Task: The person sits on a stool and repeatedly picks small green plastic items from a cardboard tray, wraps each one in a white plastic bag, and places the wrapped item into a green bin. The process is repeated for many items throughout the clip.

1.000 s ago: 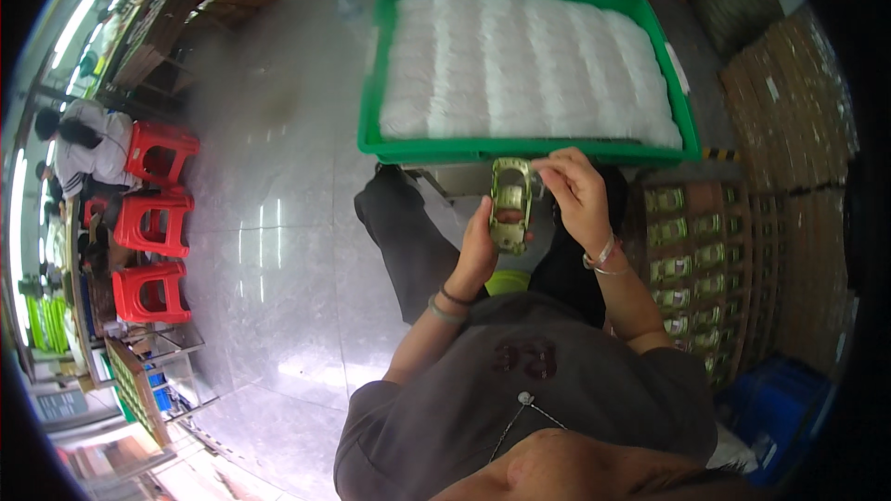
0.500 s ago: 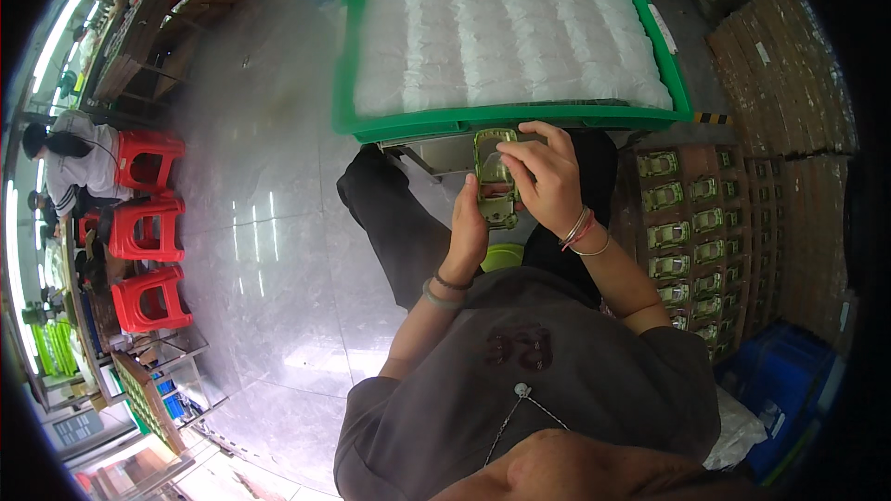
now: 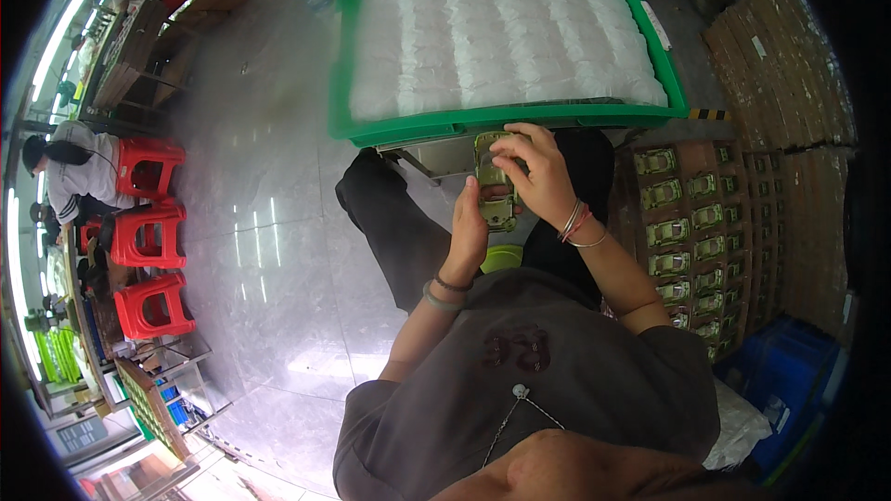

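Upright in front of my lap is a green toy car body shell [image 3: 499, 215], hollow with openings in it. My left hand [image 3: 471, 225] is closed around its lower part, thumb along the left edge and fingertips showing through an opening. My right hand [image 3: 540, 174] is at the shell's upper end, with thumb and forefinger bent together over it. Whatever those fingers pinch is too small to make out. Below the shell, between my legs, part of a yellow-green container [image 3: 502, 257] shows.
Ahead stands a green tray [image 3: 510, 121] filled with rows of white wrapped packs [image 3: 492, 32]. On my right, a brown board [image 3: 733, 269] bears several green car shells [image 3: 667, 232], with a blue crate [image 3: 784, 390] nearer me. Red stools [image 3: 148, 232] and a seated person [image 3: 83, 167] are at left.
My right hand has shifted slightly up and left over the shell's upper end, its fingers bending more. My left hand keeps its hold on the shell.
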`<state>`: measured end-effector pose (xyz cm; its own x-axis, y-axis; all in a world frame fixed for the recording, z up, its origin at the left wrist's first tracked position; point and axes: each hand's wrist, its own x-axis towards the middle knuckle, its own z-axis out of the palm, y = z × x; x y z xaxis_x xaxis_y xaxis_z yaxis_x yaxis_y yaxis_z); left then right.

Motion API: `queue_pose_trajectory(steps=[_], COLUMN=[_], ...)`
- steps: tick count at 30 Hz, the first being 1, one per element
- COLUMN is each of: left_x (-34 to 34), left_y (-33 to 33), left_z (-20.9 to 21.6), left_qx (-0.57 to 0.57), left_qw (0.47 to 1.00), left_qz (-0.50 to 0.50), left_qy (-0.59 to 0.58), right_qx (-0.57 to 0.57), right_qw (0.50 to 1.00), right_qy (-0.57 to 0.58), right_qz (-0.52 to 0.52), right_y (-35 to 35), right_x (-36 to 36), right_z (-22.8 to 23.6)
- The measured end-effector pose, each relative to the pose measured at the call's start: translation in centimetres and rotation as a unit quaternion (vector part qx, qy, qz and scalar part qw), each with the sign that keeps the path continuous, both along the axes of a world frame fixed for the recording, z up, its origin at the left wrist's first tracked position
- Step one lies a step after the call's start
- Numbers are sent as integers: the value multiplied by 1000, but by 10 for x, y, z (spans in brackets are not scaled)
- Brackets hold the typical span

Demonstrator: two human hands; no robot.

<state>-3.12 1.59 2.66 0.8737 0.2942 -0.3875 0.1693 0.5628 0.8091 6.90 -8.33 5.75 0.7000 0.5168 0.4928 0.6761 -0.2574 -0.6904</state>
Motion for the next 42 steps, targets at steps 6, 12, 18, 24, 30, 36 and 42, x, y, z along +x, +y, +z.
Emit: queue_pose_trajectory(steps=[6, 12, 18, 24, 30, 36, 42], left_x=[1, 1, 5, 8, 14, 22, 24], left_y=[0, -4, -6, 0, 3, -1, -18], left_z=[5, 12, 6, -9, -9, -25, -20], left_qx=[20, 84, 230, 230, 274, 367, 387], left_qw=[1000, 996, 969, 972, 961, 921, 910], left_qz=[-16, -3, 15, 19, 29, 94, 98], left_qy=[-4, -22, -82, -43, -23, -90, -115], right_qx=[9, -29, -107, -133, -123, 85, 154], right_qw=[1000, 983, 985, 987, 980, 989, 939], right_qy=[17, -174, -116, -88, -154, 30, 295], right_qz=[7, -54, -73, -29, -35, -114, -87], right_y=[-2, 2, 4, 1, 2, 9, -3], right_x=[5, -2, -5, -7, -12, -26, -30], right_z=[-9, -6, -6, -15, -26, -28, -58])
